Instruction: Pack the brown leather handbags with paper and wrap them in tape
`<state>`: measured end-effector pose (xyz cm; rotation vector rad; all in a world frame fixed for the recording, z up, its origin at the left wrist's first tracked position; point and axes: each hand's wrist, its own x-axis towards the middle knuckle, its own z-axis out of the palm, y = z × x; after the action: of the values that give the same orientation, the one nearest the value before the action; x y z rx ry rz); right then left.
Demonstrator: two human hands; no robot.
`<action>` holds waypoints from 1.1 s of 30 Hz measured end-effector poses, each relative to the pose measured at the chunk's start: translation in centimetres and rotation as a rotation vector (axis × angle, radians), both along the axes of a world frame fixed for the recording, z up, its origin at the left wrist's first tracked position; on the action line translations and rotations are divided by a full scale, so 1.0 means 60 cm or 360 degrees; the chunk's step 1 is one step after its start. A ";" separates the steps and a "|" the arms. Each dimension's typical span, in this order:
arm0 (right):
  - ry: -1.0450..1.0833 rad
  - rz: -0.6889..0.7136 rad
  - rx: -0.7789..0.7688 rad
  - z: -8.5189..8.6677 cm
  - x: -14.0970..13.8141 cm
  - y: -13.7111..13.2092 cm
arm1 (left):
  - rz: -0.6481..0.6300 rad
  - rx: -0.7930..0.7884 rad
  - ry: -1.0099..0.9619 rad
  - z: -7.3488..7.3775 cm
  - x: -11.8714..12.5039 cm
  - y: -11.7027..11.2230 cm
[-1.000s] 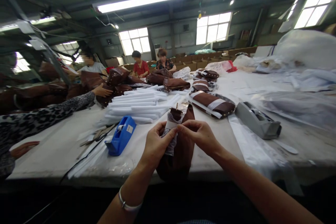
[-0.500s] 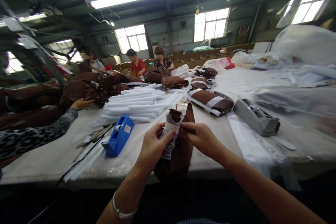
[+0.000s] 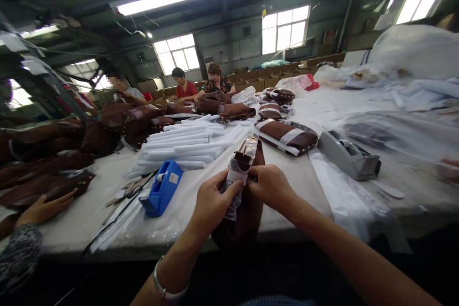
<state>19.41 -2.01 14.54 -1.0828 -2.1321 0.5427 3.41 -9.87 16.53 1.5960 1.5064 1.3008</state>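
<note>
Using our left hand [image 3: 211, 201], we pinch the wrapped strap [image 3: 237, 175]; our right hand [image 3: 271, 185] curls its fingers, grip hidden. Wrapping appears partial: the buckle [image 3: 244, 158] stands uncovered.

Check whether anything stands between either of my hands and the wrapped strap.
Nothing visible does: your left hand grips the wrapped strap, thumb across its front, and your right hand is at its right edge, though contact there is hard to tell. The blue tape dispenser sits off to the left, out of the way.
</note>
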 end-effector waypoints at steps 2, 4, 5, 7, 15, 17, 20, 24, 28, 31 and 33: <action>0.0239 0.0155 -0.0190 -0.004 0.012 -0.003 | -0.0025 0.0006 -0.0085 0.001 -0.001 0.002; 0.0646 0.0414 -0.0577 -0.010 0.021 -0.012 | -0.0029 0.0008 -0.0134 0.000 0.000 0.002; 0.0846 0.0533 -0.0792 -0.012 0.024 -0.018 | -0.0023 0.0007 -0.0139 0.000 0.001 0.002; 0.1162 0.0681 -0.1132 -0.015 0.022 -0.033 | -0.0010 0.0011 -0.0106 0.000 0.006 0.000; 0.1771 0.0475 -0.1491 -0.012 -0.017 -0.058 | -0.0140 0.0056 0.0340 0.009 0.011 -0.013; 0.1829 0.0363 -0.1454 -0.013 -0.025 -0.053 | -0.0015 0.0096 0.0440 0.006 0.009 -0.022; 0.1756 0.0351 -0.1317 -0.011 -0.034 -0.040 | 0.0262 0.0221 0.0532 -0.011 0.011 -0.040; 0.1053 0.0459 -0.0735 -0.013 -0.022 -0.011 | 0.0401 0.0127 0.0379 -0.038 0.001 -0.042; 0.0734 -0.0004 0.0050 -0.056 0.030 0.065 | 0.0495 0.0027 -0.0065 -0.041 -0.052 -0.013; 0.0638 -0.0308 0.0070 -0.113 0.068 0.144 | 0.0391 0.0020 -0.0534 -0.030 -0.095 0.011; 0.0599 -0.0357 -0.0239 -0.148 0.086 0.180 | 0.0296 0.0001 -0.0771 -0.024 -0.117 0.029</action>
<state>24.60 8.77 5.69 -1.1786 -1.6437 0.7431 -3.58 -8.15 15.12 1.0507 1.3617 1.6455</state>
